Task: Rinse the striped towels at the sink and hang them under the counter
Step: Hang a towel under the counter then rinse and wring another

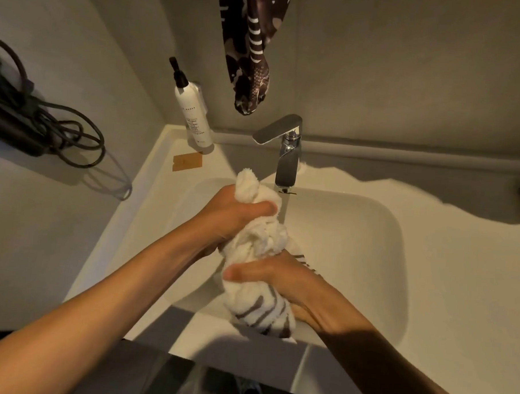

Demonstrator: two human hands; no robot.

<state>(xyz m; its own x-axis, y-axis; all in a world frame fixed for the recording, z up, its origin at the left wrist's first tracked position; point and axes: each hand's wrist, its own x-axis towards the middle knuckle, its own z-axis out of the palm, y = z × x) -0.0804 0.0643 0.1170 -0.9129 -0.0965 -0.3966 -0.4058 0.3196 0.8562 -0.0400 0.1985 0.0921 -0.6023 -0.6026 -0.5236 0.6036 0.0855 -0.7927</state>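
Far left of the frame there's a dark appliance with a coiled cord (62, 134) sitting on the counter, then one white pump bottle (192, 113) and one small brown card (187, 161) at the upper-left corner of the sink (399, 262). Centre frame is the action: one striped towel (258, 274) bunched into a thick twist over the basin, just left of the stream from the single tap (287, 150). The left hand (237, 216) has its fingers clamped tight round the plain white upper end, and the right hand (287, 284) is wrapped round the middle, thumb pressed across the front, with the striped end hanging below it near the front edge of the basin. Looks like a wringing squeeze to me.

What could go sideways: that lower end hangs close to the front rim, so a hard twist could send water over the edge onto the floor. Water seems to be running, so the tap may re-soak whatever gets wrung out. Splashes reaching the cord on the left wouldn't be great either.

Upper middle, one brown patterned cloth (253, 47) hangs down the wall. I only count one striped towel here; any others aren't in shot.
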